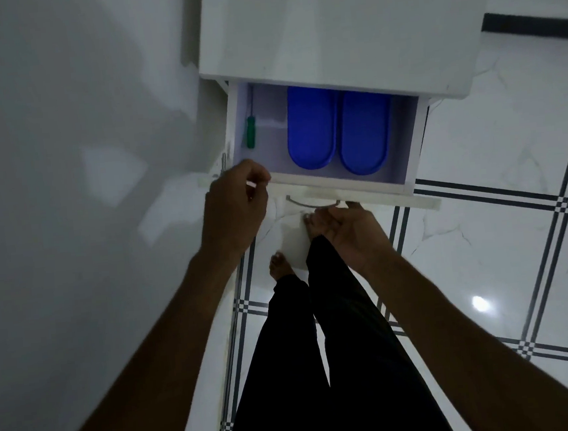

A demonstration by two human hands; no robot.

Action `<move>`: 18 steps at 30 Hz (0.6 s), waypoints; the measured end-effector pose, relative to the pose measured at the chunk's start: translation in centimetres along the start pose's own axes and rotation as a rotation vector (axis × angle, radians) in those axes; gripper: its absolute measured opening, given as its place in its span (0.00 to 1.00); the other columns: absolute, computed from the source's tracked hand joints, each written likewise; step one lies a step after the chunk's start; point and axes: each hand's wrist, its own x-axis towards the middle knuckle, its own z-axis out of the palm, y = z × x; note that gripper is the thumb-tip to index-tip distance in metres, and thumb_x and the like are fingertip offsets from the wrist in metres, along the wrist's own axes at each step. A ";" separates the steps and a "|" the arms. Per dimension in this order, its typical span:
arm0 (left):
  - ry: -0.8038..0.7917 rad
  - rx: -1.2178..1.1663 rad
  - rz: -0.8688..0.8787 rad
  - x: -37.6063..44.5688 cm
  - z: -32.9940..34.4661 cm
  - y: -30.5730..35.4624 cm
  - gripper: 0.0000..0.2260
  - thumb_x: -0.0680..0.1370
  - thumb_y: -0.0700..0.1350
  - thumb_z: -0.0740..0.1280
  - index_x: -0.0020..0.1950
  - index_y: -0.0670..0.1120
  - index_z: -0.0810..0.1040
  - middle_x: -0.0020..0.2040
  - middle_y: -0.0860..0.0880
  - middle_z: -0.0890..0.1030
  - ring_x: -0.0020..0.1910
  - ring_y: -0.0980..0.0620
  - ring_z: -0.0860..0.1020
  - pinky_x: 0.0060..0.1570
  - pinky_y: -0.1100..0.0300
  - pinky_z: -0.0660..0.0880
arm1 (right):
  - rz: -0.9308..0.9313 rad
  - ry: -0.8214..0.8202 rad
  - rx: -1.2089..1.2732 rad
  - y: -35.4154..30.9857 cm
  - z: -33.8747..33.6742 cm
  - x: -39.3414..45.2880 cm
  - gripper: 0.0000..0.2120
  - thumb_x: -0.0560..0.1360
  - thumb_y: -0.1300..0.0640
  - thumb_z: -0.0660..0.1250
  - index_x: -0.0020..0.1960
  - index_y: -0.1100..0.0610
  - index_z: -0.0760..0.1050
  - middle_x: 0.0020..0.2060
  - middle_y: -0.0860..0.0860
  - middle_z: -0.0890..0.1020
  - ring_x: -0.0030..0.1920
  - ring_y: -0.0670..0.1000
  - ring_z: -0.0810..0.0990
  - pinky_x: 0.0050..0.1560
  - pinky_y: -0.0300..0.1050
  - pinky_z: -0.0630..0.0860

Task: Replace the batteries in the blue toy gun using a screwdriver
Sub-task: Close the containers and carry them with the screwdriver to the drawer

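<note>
While the person stands barefoot on the tiled floor (484, 249) in black trousers (340, 365), a white cabinet (329, 39) fills the upper view, its drawer (413, 142) pulled open below the white surface on top; inside the drawer two blue oval containers (309, 130) lie side by side, touching, toward the middle and right; the screwdriver (250, 129), green-handled with a thin shaft, lies along the drawer's left wall, apart from the containers. No blue toy gun shows here. The left hand (237, 209) hangs over the drawer's front left corner, fingers curled; whether it grips the edge I cannot tell; the right hand (349, 233) sits just under the metal handle (312, 202), fingers loosely curled, holding nothing.
</note>
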 end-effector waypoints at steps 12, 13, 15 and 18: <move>-0.072 0.032 -0.114 -2.6 -0.7 2.6 0.06 0.80 0.43 0.66 0.52 0.51 0.81 0.48 0.57 0.84 0.47 0.58 0.82 0.53 0.56 0.81 | -0.126 0.027 -0.093 -8.0 6.6 4.4 0.41 0.76 0.78 0.58 0.80 0.51 0.49 0.68 0.65 0.70 0.63 0.59 0.76 0.56 0.50 0.79; -0.055 0.047 -0.111 -2.4 -1.2 2.9 0.06 0.80 0.43 0.66 0.51 0.51 0.81 0.48 0.57 0.84 0.47 0.58 0.82 0.53 0.56 0.81 | -0.143 0.029 -0.119 -8.6 7.0 4.7 0.41 0.75 0.79 0.58 0.80 0.51 0.49 0.70 0.65 0.69 0.65 0.59 0.76 0.57 0.51 0.78; -0.022 0.054 -0.109 -2.3 -2.1 3.5 0.07 0.80 0.42 0.65 0.52 0.51 0.81 0.49 0.56 0.85 0.49 0.58 0.82 0.54 0.56 0.80 | -0.179 0.043 -0.147 -9.9 8.2 4.8 0.42 0.74 0.80 0.59 0.80 0.52 0.51 0.70 0.65 0.70 0.64 0.58 0.77 0.59 0.50 0.78; 0.009 0.022 -0.121 -2.7 -3.2 4.2 0.07 0.80 0.41 0.65 0.53 0.48 0.82 0.50 0.55 0.85 0.50 0.57 0.82 0.56 0.56 0.80 | -0.192 0.064 -0.127 -10.7 9.3 4.7 0.42 0.73 0.80 0.60 0.80 0.54 0.52 0.69 0.66 0.70 0.60 0.58 0.78 0.60 0.50 0.78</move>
